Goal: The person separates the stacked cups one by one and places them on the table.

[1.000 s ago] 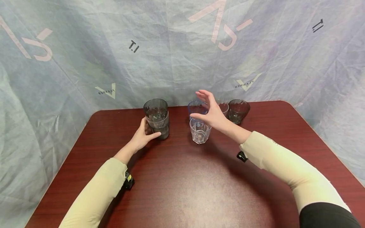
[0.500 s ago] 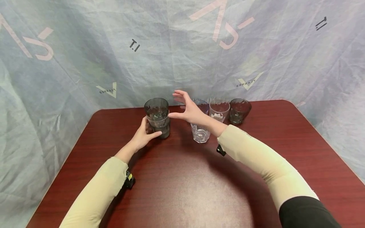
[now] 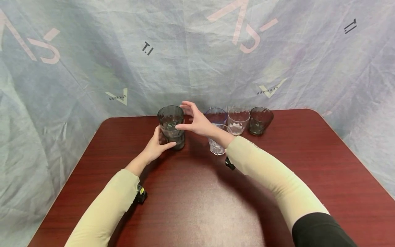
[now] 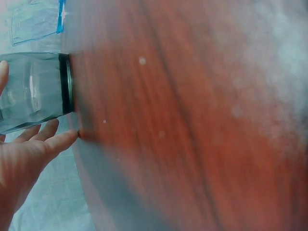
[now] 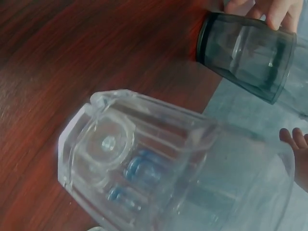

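Observation:
Two smoky grey tumblers stand stacked at the back left of the table. My left hand (image 3: 152, 145) holds the lower tumbler (image 3: 177, 142) from the left, thumb in front and other fingers partly hidden behind. The upper tumbler (image 3: 169, 115) is nested in it, its rim uppermost. From the right, my right hand (image 3: 199, 121) reaches to the upper tumbler with fingers spread and curved; its thumb tip overlaps the glass, and contact cannot be told. Under the right forearm stands a clear faceted tumbler (image 3: 217, 147), partly covered; it looms large in the right wrist view.
Behind the clear tumbler is a blue-tinted glass (image 3: 216, 115). To its right stand another clear glass (image 3: 238, 120) and a smoky glass (image 3: 260, 121). A hanging cloth (image 3: 185, 68) rises just behind the back edge of the red-brown table (image 3: 191, 192).
My right hand has moved left from above the clear and blue-tinted glasses to the upper smoky tumbler. The left hand has kept its hold on the lower one.

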`<state>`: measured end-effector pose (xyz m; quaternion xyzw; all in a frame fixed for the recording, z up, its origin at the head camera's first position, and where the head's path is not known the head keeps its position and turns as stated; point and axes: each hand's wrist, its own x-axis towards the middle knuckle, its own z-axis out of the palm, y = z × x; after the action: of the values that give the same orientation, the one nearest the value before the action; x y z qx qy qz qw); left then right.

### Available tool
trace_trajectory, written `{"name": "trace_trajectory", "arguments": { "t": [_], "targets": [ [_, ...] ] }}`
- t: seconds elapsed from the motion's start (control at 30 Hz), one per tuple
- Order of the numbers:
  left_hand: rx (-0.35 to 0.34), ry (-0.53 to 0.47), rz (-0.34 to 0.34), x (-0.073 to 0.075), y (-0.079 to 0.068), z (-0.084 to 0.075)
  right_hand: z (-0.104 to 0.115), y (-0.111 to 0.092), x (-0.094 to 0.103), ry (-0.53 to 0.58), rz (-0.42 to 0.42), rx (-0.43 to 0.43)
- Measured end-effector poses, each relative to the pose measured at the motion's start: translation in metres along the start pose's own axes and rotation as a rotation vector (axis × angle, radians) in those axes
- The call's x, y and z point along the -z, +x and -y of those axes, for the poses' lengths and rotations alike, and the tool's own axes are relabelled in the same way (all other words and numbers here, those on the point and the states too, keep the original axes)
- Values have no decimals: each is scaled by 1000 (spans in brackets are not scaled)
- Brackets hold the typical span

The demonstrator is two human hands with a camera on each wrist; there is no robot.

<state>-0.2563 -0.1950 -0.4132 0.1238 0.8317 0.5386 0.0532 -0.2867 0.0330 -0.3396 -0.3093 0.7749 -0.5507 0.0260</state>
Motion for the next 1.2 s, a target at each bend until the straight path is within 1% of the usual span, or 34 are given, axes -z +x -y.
{"name": "trace_trajectory", "arguments": {
  "t": [0.03,0.1,0.23,0.27,0.33,0.4,0.7,0.87,0.93,1.03,1.13,1.2],
  "targets": [
    [1,0,1,0,0,0,0,1,-1,-5,4,-2],
    [12,3,11,0,-4,-9,-1,2,-3,-8,10,-8],
    [29,-17,23,1,-5,-13,-2,4,-7,0,21,-21],
    [32,-23,25,0,-5,-13,-3,5,-8,5,23,-19],
    [27,-31,23,0,-1,-4,-5,6,-10,16,26,-10],
    [20,-27,20,0,-1,-2,-7,6,-12,25,28,-1],
    [13,-19,14,0,-1,-3,-6,7,-14,55,30,-28],
    [18,-26,17,1,0,-3,-4,7,-14,57,32,-20],
    [23,-39,23,1,-1,-7,-4,6,-14,55,32,-19],
    [27,-46,34,1,-5,-19,-4,6,-14,46,31,-19],
    [33,-32,41,2,-11,-31,-4,6,-14,44,31,-19],
    [39,-18,41,2,-13,-35,-5,6,-14,44,32,-19]
  ]
}}
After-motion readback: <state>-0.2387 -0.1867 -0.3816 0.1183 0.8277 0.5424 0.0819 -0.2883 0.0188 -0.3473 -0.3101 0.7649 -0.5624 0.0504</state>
